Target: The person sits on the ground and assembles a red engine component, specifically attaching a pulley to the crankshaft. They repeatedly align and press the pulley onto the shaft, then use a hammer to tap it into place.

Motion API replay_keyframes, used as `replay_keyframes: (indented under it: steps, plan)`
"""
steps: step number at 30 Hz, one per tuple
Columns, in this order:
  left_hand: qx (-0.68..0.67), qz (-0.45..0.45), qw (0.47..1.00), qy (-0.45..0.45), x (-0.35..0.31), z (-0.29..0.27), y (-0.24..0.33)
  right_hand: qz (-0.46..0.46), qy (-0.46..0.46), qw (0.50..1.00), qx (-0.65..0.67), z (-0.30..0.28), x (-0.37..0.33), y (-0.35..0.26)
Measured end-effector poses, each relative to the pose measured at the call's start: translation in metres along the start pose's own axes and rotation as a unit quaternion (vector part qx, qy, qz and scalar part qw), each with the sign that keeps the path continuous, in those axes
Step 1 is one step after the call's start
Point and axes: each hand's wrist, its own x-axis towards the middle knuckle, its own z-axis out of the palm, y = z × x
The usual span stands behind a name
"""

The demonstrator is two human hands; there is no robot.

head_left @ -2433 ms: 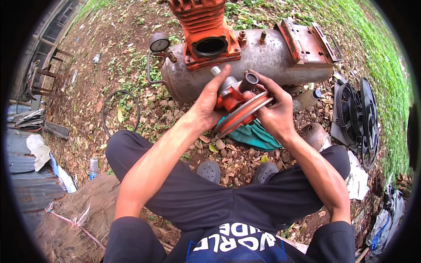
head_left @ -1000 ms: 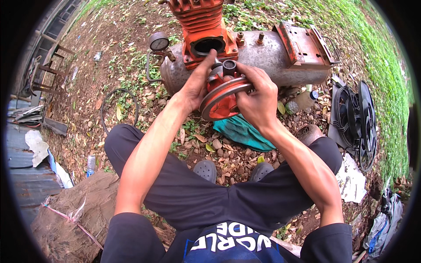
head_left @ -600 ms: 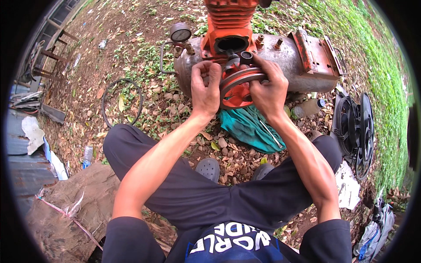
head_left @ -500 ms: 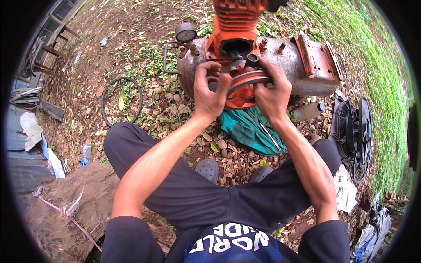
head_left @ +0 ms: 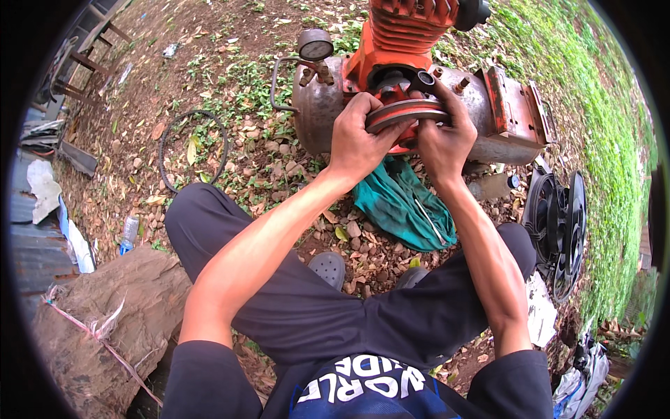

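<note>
Both hands hold a red pulley wheel (head_left: 407,113) with a grooved grey rim, tilted so its edge faces me. My left hand (head_left: 356,140) is closed on the left rim, thumb underneath. On the right side my right hand (head_left: 447,140) grips the rim, its index finger stretched over the top. By that finger a short dark hollow tube (head_left: 425,79) shows; I cannot tell whether it is held or attached. Right behind the pulley is the round opening in the orange compressor pump (head_left: 401,45), with a dark shaft inside. How far the pulley sits on the shaft is hidden.
The pump stands on a rusty grey tank (head_left: 317,112) with a pressure gauge (head_left: 315,45). Below lie a green cloth (head_left: 401,209) and a clear bottle (head_left: 492,186). A drive belt (head_left: 164,157) lies left, a black fan (head_left: 558,223) right, a log (head_left: 112,321) lower left.
My left hand, half open beside the pulley before, has closed round its rim. The pulley has tilted flatter and sits closer to the pump opening. The whole view has shifted slightly.
</note>
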Motion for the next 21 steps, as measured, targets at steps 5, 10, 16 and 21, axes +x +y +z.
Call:
replay_keyframes:
  steps: [5,10,16,21]
  plan:
    - [-0.013,-0.009,1.000,-0.009,0.003,-0.005,0.000,-0.011,0.006,1.000,-0.015,0.005,0.001,-0.004]
    - [-0.017,-0.048,0.998,-0.049,0.005,-0.010,0.003,0.024,-0.005,1.000,-0.013,0.006,0.003,-0.013]
    - [-0.062,-0.049,0.997,-0.009,0.014,-0.006,0.010,0.063,-0.008,0.998,0.014,0.007,0.011,-0.019]
    - [-0.007,-0.025,1.000,-0.015,0.020,-0.006,0.015,0.017,0.024,0.999,-0.021,0.009,0.014,-0.011]
